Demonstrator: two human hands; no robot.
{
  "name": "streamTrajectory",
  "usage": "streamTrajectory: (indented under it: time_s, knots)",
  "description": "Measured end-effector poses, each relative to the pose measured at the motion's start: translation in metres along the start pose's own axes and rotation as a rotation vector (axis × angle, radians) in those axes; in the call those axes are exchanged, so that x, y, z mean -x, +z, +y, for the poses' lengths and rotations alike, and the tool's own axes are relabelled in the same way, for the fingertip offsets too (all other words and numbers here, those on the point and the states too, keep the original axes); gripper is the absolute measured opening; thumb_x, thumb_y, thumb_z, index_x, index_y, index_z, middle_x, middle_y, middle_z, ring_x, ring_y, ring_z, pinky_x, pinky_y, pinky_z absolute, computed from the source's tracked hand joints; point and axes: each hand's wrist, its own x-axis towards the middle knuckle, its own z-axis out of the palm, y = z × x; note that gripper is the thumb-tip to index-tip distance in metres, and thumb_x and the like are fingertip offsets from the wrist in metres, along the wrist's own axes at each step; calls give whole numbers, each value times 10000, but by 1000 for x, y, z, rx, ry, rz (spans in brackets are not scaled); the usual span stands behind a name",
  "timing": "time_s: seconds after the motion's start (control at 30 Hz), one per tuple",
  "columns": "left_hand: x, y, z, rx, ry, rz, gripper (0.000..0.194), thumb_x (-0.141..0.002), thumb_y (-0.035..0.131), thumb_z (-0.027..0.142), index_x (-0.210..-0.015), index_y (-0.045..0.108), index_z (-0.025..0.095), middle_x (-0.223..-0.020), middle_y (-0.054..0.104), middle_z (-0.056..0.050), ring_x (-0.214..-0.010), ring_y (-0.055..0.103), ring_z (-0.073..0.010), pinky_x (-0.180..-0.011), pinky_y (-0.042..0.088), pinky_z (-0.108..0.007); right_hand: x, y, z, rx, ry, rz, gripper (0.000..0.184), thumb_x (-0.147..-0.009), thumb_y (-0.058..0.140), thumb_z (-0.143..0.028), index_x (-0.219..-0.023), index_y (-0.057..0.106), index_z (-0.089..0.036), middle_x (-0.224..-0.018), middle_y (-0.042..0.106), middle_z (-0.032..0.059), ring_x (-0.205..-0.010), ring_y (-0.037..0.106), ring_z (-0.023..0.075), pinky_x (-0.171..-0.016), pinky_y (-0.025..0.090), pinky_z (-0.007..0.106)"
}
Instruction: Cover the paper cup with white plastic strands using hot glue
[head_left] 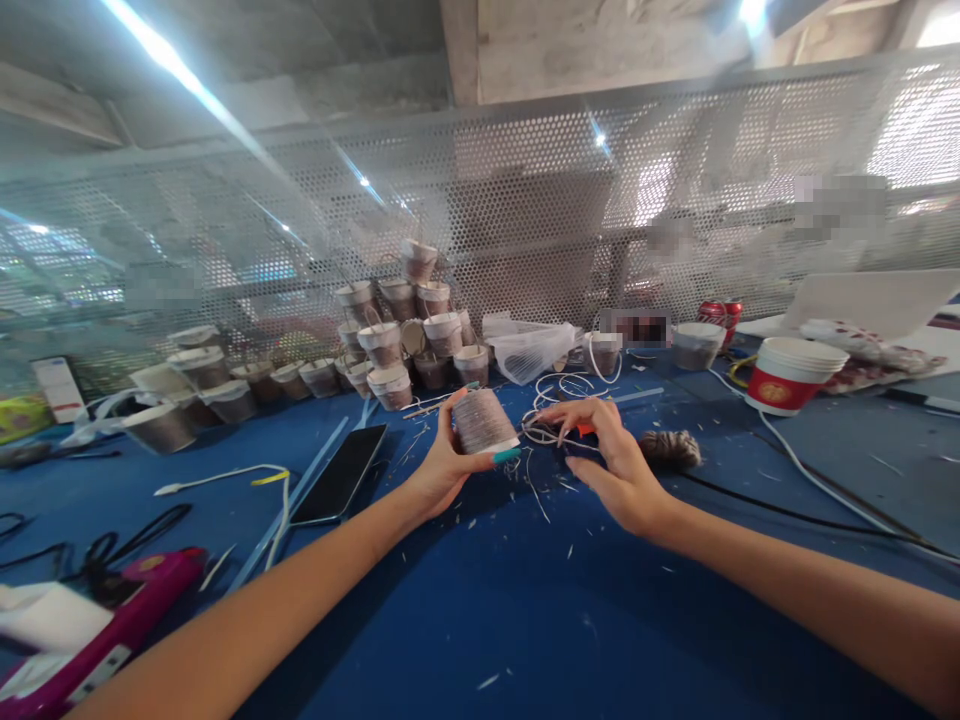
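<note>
My left hand (442, 465) is closed round a small paper cup (484, 420) wrapped in brownish cord, held upside down just above the blue table (525, 620). My right hand (604, 455) reaches in from the right, fingers pinched on something dark with an orange part (583, 430) and thin white strands; what it holds is too hidden to name. A loose tuft of brown cord (670, 449) lies just right of that hand.
A stack of wrapped cups (409, 330) stands at the back by a perforated metal screen (525, 200). A phone (339, 474), a pink glue gun (112, 625), scissors (112, 548), a plastic bag (529, 350), red paper cups (787, 375) and cables lie around.
</note>
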Motion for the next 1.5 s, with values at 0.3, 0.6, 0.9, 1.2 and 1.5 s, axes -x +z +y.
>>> streamTrajectory:
  time_s: [0.3, 0.6, 0.9, 1.2, 1.5]
  knots:
    - [3, -1, 0, -38, 19, -41, 965, -392, 812, 2, -1226, 429, 300, -1191, 576, -56, -1190, 507, -311, -958, 452, -430, 1, 0, -6, 11, -58, -359, 268, -621, 455, -60, -822, 448, -237, -1200, 603, 33, -1157, 373, 255, -1018, 276, 530]
    - [1, -6, 4, 130, -104, -47, 942, -385, 784, -5, -1225, 445, 254, -1127, 609, -64, -1124, 562, -293, -982, 429, -419, -3, 0, -1, -146, 117, -149, 202, -635, 464, -63, -746, 466, -231, -1150, 647, 33, -1094, 469, 240, -980, 320, 487]
    - [1, -12, 5, 173, -166, -182, 875, -485, 771, 39, -1272, 435, 221, -1098, 643, -90, -1028, 619, -296, -987, 424, -443, -4, 2, 4, -326, 202, -170, 196, -635, 470, -79, -766, 484, -224, -1122, 654, 43, -1139, 498, 243, -994, 312, 489]
    - [2, -9, 5, 116, -161, -122, 920, -523, 771, 15, -1305, 365, 279, -1083, 645, -86, -970, 654, -276, -972, 426, -475, -2, 3, 0, -375, 165, -197, 180, -658, 495, -86, -775, 472, -221, -1140, 645, 69, -1107, 528, 244, -977, 336, 488]
    - [0, -12, 4, 220, -179, -135, 952, -536, 758, 78, -1349, 297, 261, -1043, 656, -88, -936, 659, -297, -930, 457, -514, -1, 6, -2, -477, 196, -166, 167, -693, 524, -85, -769, 467, -221, -1134, 646, 83, -1127, 551, 229, -981, 381, 455]
